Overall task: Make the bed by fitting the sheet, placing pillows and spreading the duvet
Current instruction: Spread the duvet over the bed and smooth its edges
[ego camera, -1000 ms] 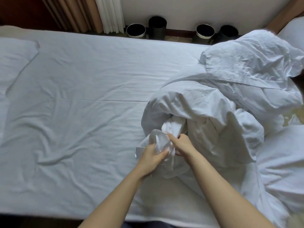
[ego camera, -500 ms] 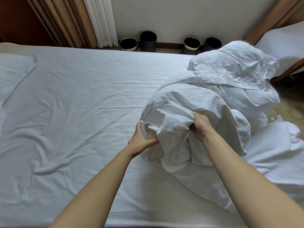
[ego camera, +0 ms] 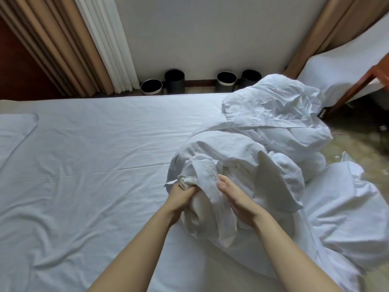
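A white fitted sheet (ego camera: 88,165) covers the mattress, lightly wrinkled on the near left. A bunched white duvet (ego camera: 269,131) is heaped on the right half of the bed and spills over its right edge. My left hand (ego camera: 181,194) grips a twisted corner of the duvet at the near side of the heap. My right hand (ego camera: 235,199) lies just to the right of it, fingers fairly straight, against a fold of the same cloth. A flat white pillow or folded cloth (ego camera: 14,131) lies at the far left edge.
Beyond the bed's far edge, several dark round bins (ego camera: 174,81) stand along the wall's foot. Beige and white curtains (ego camera: 84,45) hang at the back left. At the right are a second white-covered bed with a wooden frame (ego camera: 357,85) and patterned floor (ego camera: 355,144).
My hands came back toward me on the duvet heap. The left now grips a twisted corner, and the right let go of its fold and lies flatter on the cloth. The view tilted up.
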`<state>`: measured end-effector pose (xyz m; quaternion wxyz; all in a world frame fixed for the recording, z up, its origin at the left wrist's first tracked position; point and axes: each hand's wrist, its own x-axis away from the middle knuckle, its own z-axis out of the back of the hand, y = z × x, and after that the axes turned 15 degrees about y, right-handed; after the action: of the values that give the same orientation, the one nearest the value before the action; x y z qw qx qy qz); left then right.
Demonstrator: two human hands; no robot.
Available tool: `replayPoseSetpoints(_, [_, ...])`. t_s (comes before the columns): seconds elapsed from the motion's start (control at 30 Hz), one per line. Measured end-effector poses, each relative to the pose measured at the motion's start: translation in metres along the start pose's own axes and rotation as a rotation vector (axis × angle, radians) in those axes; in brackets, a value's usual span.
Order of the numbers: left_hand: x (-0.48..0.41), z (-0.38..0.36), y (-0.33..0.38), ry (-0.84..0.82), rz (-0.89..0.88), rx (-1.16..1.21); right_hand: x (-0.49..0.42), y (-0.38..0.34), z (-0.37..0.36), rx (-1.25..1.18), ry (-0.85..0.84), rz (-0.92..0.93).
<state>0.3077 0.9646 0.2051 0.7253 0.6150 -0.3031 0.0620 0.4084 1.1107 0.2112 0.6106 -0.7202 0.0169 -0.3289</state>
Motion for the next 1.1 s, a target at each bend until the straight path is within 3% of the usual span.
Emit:
replayPoseSetpoints(0.07, [0.005,-0.003,0.008,0.037,0.026,0.072,0.022,0.006,-0.003,0.186,0.017,0.128])
replayPoseSetpoints(0.2, [0.017,-0.011,0.013,0.092,0.100,0.225,0.030,0.017,-0.007,0.649,0.345,0.404])
replayPoseSetpoints(0.27, [0.024,-0.014,0.014,0.139,0.165,0.329,0.024,0.012,-0.003,0.732,0.382,0.449])
replayPoseSetpoints(0.4, [0.032,-0.013,0.010,0.302,0.273,0.311,0.017,0.003,-0.001,0.621,0.326,0.524])
replayPoseSetpoints(0.53, [0.033,-0.007,0.014,0.270,0.264,0.251,0.021,-0.005,0.000,0.246,0.345,0.454])
replayPoseSetpoints(0.63, [0.037,-0.008,0.032,0.236,0.154,0.180,0.023,-0.023,0.006,0.040,0.414,0.420])
replayPoseSetpoints(0.73, [0.046,-0.017,0.051,0.230,-0.028,0.182,0.022,-0.049,0.015,0.025,0.460,0.450])
replayPoseSetpoints(0.93, [0.055,-0.020,0.083,0.314,-0.088,0.457,0.025,-0.083,0.002,0.021,0.445,0.521])
replayPoseSetpoints(1.1, [0.059,-0.013,0.089,-0.087,-0.054,0.458,0.015,-0.093,-0.038,0.164,0.310,0.548])
